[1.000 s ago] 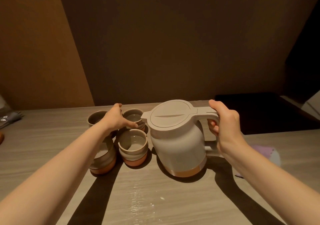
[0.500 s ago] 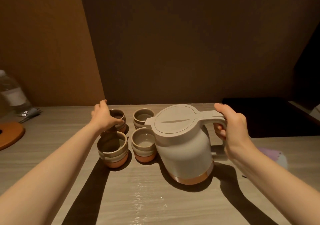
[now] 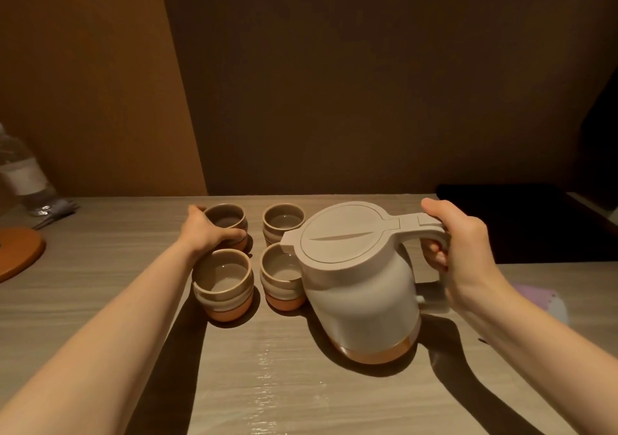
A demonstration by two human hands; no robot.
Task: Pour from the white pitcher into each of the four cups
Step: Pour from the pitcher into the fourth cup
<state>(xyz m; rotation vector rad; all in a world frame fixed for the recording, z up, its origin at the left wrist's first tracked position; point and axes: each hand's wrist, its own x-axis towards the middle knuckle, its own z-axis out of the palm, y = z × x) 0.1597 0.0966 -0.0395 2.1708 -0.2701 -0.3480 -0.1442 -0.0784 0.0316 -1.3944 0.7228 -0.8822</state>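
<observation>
pale wood-grain table (image 3: 100, 267) is carrying everything here, under dim warm light. the white pitcher (image 3: 363, 280) is standing upright on it with its lid closed, and it serves as the landmark. the right hand (image 3: 458, 250) is wrapping closed around the pitcher's handle, on the side away from the cups, thumb lying along the top.

four small cups, grey above and terracotta at the base, are sitting in a two-by-two square just left of the pitcher. the near right cup (image 3: 282, 275) is partly tucked behind the pitcher's spout side, touching or almost touching it. the far right cup (image 3: 282, 222) is sitting behind that one. the near left cup (image 3: 223, 284) is standing further left, and the far left cup (image 3: 227, 224) is behind it. the left hand (image 3: 209, 234) is cupping narrowly round the near side of the far left cup, thumb across its front.

some cups seem to be holding a little clear liquid, though the levels are hard to judge. a wet streak is glistening on the table in front of the pitcher.

the pitcher is not tilting, so this looks like the pause before a pour or between pours. the next move likely calls for lifting the pitcher clear of the near right cup, bringing the spout over a rim and tipping slowly.
</observation>
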